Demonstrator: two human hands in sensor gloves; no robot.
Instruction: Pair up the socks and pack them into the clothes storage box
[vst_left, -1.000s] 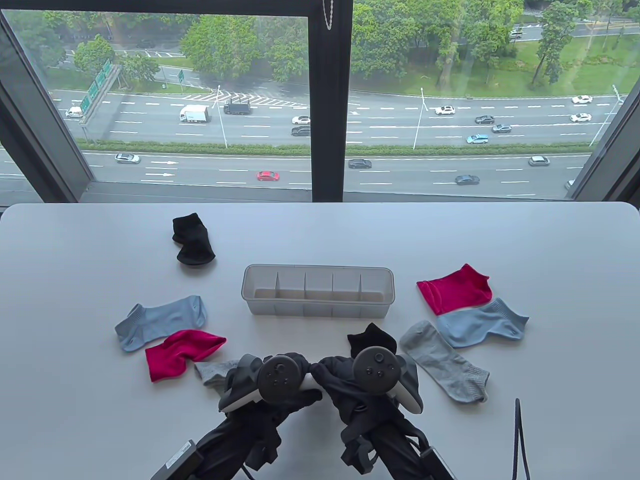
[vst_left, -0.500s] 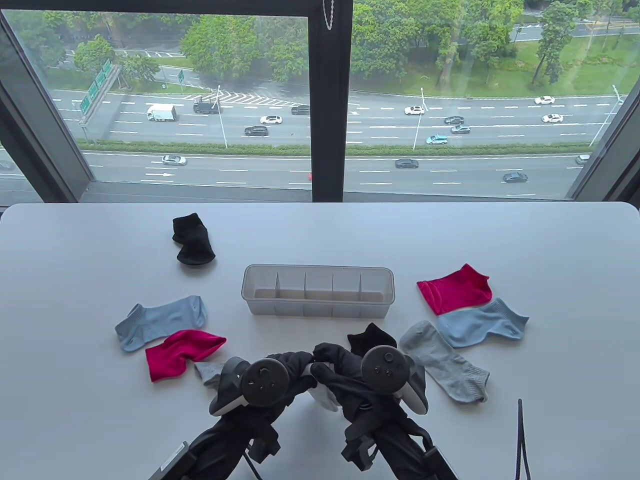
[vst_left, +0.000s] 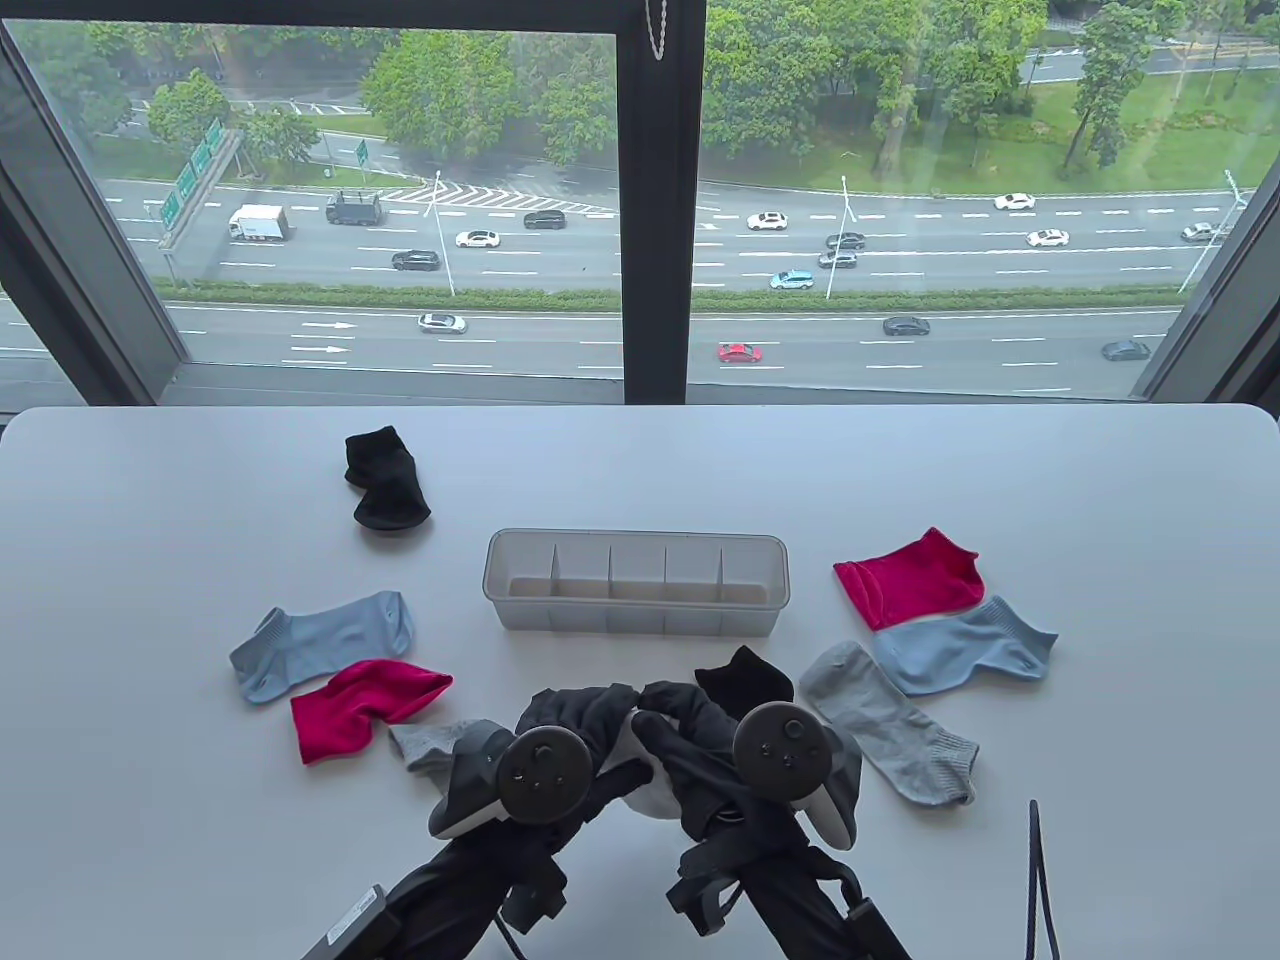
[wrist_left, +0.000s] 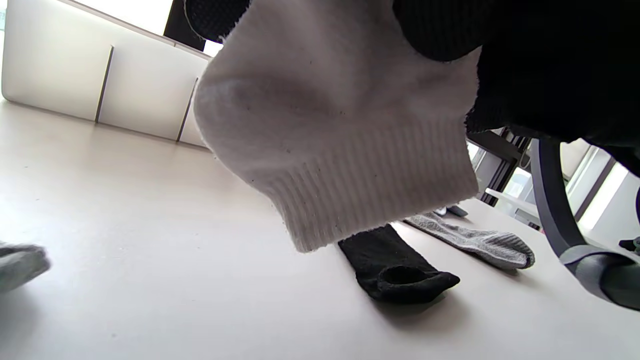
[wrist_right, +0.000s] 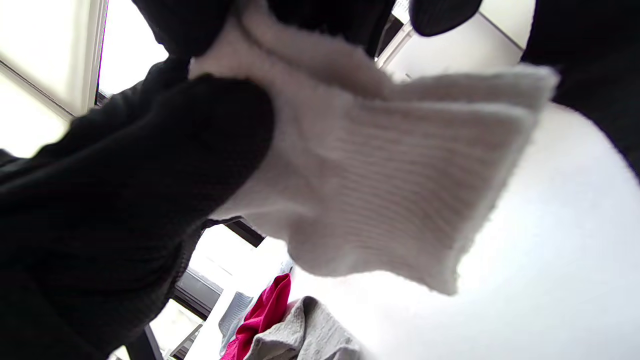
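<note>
Both gloved hands meet over the table's near middle and grip a white sock (vst_left: 643, 795) between them. It looks doubled over, and it hangs clear of the table. My left hand (vst_left: 585, 712) pinches the sock's upper part; its ribbed cuff (wrist_left: 350, 185) dangles in the left wrist view. My right hand (vst_left: 672, 712) grips the same white sock (wrist_right: 390, 175) from the other side. The clear divided storage box (vst_left: 560, 615) stands just beyond the hands, with nothing in it. A black sock (vst_left: 745, 680) lies right by my right hand.
Loose socks lie around the box: black (vst_left: 385, 492) at far left, blue (vst_left: 320, 640), red (vst_left: 365, 705) and grey (vst_left: 425, 745) at left; red (vst_left: 910, 580), blue (vst_left: 960, 645) and grey (vst_left: 890, 735) at right. A dark cable (vst_left: 1040, 880) hangs at near right.
Both hands have moved a little forward toward the box, fingers still together. The white sock now shows hanging below them.
</note>
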